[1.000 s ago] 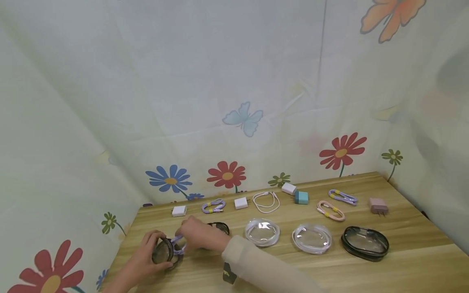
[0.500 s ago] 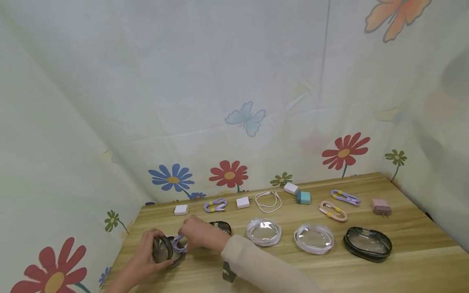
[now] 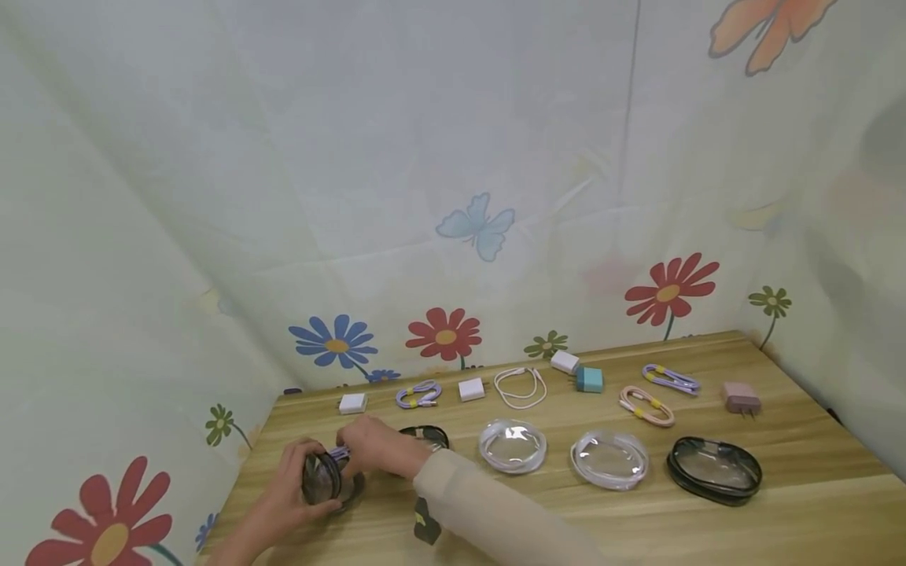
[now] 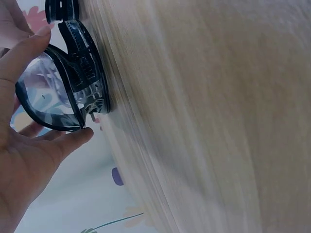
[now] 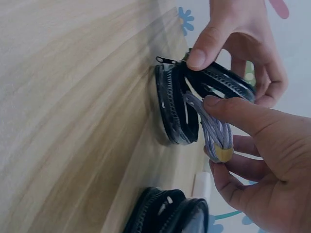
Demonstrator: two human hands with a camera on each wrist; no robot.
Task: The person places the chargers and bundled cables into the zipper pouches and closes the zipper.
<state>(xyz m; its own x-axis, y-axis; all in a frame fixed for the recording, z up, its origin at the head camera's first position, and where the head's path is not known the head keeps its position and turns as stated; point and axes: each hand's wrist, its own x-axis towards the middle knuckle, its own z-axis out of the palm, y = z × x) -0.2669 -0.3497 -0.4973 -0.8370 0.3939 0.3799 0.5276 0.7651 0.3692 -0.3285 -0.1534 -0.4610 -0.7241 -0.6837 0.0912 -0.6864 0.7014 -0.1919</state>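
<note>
A black-edged pouch (image 3: 322, 479) gapes; coiled purple cable (image 5: 216, 130) at its mouth.

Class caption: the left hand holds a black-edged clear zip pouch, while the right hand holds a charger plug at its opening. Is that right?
Not quite: the right wrist view shows the right hand holding a bundled purple cable, not a charger plug, at the opening of the zip pouch. The rest stands.

small screened-off booth (image 3: 354, 196), creased sheets (image 3: 396, 110) printed with flowers (image 3: 445, 337) and butterflies (image 3: 478, 227) on three sides, wood-grain table (image 3: 637, 519)
</note>
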